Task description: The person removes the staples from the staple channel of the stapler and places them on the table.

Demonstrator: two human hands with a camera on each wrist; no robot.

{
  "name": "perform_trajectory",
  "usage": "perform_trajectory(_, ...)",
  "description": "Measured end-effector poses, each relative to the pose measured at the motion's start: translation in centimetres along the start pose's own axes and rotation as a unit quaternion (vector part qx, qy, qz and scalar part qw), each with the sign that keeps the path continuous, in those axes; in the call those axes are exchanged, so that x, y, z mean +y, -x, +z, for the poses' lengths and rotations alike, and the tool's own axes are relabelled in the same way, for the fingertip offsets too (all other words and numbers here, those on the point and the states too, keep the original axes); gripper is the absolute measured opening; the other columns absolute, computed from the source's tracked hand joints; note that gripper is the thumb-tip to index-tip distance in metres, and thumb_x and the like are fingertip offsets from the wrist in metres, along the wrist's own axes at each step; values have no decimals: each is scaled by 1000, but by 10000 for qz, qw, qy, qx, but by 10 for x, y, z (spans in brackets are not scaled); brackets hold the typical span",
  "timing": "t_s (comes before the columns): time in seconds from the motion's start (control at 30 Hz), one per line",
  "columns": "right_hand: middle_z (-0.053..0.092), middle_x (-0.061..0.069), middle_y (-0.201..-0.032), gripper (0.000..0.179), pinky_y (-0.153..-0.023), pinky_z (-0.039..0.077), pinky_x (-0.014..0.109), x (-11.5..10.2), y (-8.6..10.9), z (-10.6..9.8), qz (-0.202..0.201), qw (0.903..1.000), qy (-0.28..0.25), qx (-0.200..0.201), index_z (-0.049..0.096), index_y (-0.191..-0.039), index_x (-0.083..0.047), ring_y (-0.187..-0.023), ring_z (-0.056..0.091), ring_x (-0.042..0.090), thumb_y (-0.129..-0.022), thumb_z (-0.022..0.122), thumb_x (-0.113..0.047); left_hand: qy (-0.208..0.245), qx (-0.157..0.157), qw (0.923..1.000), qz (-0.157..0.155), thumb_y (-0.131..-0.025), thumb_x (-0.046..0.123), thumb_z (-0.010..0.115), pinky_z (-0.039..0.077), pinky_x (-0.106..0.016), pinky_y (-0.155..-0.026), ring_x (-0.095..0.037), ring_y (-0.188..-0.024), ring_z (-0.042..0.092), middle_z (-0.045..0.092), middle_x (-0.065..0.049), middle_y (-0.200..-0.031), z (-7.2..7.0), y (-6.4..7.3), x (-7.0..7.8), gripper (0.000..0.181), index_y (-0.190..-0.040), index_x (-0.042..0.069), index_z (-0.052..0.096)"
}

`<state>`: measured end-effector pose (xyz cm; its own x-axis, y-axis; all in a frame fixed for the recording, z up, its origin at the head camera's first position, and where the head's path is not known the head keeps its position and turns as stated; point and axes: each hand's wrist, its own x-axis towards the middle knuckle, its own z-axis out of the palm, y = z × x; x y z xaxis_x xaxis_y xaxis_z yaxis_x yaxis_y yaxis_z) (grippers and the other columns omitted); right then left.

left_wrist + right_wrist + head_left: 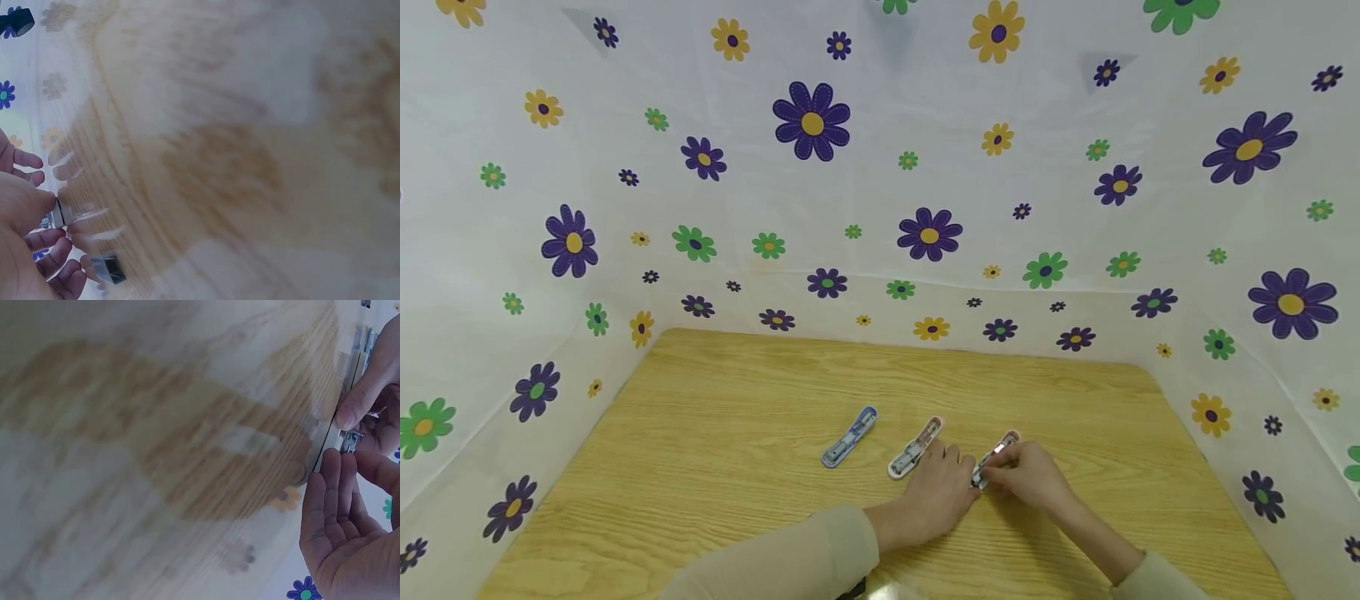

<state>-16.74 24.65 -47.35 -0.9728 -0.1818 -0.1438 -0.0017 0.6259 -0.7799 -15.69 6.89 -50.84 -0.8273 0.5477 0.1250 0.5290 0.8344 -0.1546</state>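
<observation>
Three slim, bent objects that look like small staplers laid open lie in a row. My left hand [936,492] holds the near end of the rightmost, pink-tipped stapler [1004,442], thumb against its side. The right hand [1033,477] pinches at its metal part with thumb and fingertips. In the right wrist view, silver metal [352,442] shows between the two hands. The left wrist view has the stapler [60,214] between left thumb and finger. Beside the left hand lies the white-and-pink stapler [912,455]; fingers cover much of the held one.
Farther left on the wood-grain table [715,433] rests a blue stapler [850,437] with a silver inside. A white flowered sheet [865,192] stands around the table's back and sides. Blurred reflections fill much of both wrist views.
</observation>
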Motion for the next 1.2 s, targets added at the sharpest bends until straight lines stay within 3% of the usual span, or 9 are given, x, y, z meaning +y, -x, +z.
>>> perform_trajectory(0.47,77,17,-84,20,-61,61,30,3,0,-4,16,9977,-581,-339,71,-96,14,-68,73,19,-95,74,-5,-107,38,9999,89,-103,60,57,49,-32,-103,-14,-99,61,67,4,-101,1,1,-2,41,-114,21,66)
perform_trajectory(0.77,74,6,-90,29,-70,62,31,2,5,-20,441,9946,-808,-481,71,-110,13,-79,68,14,-101,70,-14,-59,28,10000,33,-103,60,58,51,-31,-99,-15,-99,61,67,3,-102,3,0,-2,41,-113,20,66)
perform_trajectory(1.0,73,-1,-82,29,-72,62,30,12,15,-37,371,9890,-841,-1159,71,-104,10,-78,71,13,-101,70,-18,-72,46,10000,31,-102,61,58,51,-30,-95,-14,-95,60,66,4,-99,3,0,-2,41,-108,21,65)
perform_trajectory(1.2,74,-5,-80,29,-65,58,23,22,22,-34,573,9813,-913,-1597,74,-104,6,-72,72,10,-100,72,-22,-150,67,9998,86,-103,61,57,51,-29,-94,-13,-93,59,66,4,-97,3,0,-2,41,-108,21,65)
